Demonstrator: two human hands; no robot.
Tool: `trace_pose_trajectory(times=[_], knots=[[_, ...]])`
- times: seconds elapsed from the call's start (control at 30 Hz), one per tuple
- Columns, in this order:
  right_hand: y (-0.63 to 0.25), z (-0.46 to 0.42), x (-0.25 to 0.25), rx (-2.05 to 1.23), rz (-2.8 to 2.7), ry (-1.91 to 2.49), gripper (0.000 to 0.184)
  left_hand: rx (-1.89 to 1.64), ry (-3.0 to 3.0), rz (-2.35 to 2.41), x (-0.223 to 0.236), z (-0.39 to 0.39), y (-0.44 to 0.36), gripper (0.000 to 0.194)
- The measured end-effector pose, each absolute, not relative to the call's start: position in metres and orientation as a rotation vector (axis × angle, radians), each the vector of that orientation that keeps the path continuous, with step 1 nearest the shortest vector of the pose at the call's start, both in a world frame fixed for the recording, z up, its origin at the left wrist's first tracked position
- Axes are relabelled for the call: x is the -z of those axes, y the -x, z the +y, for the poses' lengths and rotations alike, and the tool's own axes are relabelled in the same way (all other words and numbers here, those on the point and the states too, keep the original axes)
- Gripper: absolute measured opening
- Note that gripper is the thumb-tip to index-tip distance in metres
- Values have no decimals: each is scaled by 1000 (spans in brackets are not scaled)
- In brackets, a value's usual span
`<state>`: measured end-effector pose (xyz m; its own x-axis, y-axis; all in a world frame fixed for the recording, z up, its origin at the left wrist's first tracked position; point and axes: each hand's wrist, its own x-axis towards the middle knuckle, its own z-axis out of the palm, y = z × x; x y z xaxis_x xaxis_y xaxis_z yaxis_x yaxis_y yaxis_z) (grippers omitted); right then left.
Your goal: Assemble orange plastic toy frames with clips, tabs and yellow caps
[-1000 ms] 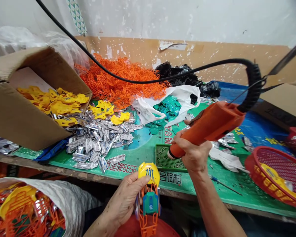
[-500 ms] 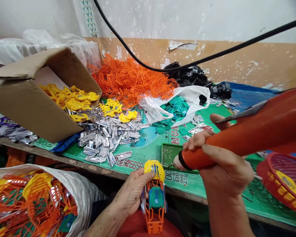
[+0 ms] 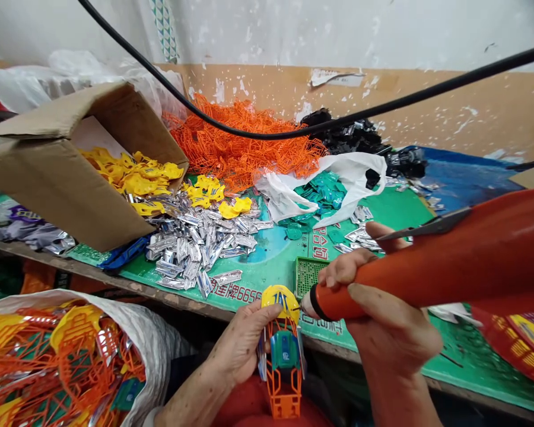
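Observation:
My left hand [image 3: 244, 341] grips a toy car body [image 3: 285, 350] by its yellow front end, thumb on top. The body has an orange lattice frame, a green plate in its middle and silvery strips along its sides. My right hand [image 3: 382, 317] is wrapped round an orange-red electric screwdriver [image 3: 409, 279] with a black collar and pale nose. Its thin tip is at the right edge of the yellow piece; whether it touches a screw is too small to tell. A small green perforated tray [image 3: 309, 276] lies just behind the tip.
A cardboard box [image 3: 62, 190] spills yellow parts beside silver pieces [image 3: 191, 249]. Orange frames [image 3: 244, 148] and a white bag [image 3: 360, 166] of green plates lie behind. A full sack [image 3: 155, 338] stands at lower left, a red basket [image 3: 516, 338] at right. A black cable [image 3: 267, 135] hangs across.
The screwdriver in my right hand has moved left and down, bringing its tip to the yellow front piece. The toy body stays in my left hand. My view has shifted slightly.

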<state>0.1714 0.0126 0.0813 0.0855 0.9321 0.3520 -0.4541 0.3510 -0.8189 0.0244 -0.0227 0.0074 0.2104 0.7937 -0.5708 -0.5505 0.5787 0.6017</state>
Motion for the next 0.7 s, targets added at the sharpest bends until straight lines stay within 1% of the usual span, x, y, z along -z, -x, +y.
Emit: trace_pose_trajectory(times=[0.17, 0.3, 0.37, 0.57, 0.7], knots=[[-168, 13, -82, -1116, -999, 656, 47, -956, -300, 994, -5, -23, -25, 33], [-167, 13, -83, -1104, -997, 678, 51, -960, -311, 991, -7, -23, -25, 35], [-167, 14, -83, -1104, -995, 693, 52, -956, -318, 1001, -8, -23, -25, 35], [-167, 12, -78, -1106, -1006, 719, 53, -965, -329, 1018, -11, -25, -28, 30], [-168, 9, -73, -1123, -1030, 692, 51, -970, -333, 1029, -9, -27, -28, 32]])
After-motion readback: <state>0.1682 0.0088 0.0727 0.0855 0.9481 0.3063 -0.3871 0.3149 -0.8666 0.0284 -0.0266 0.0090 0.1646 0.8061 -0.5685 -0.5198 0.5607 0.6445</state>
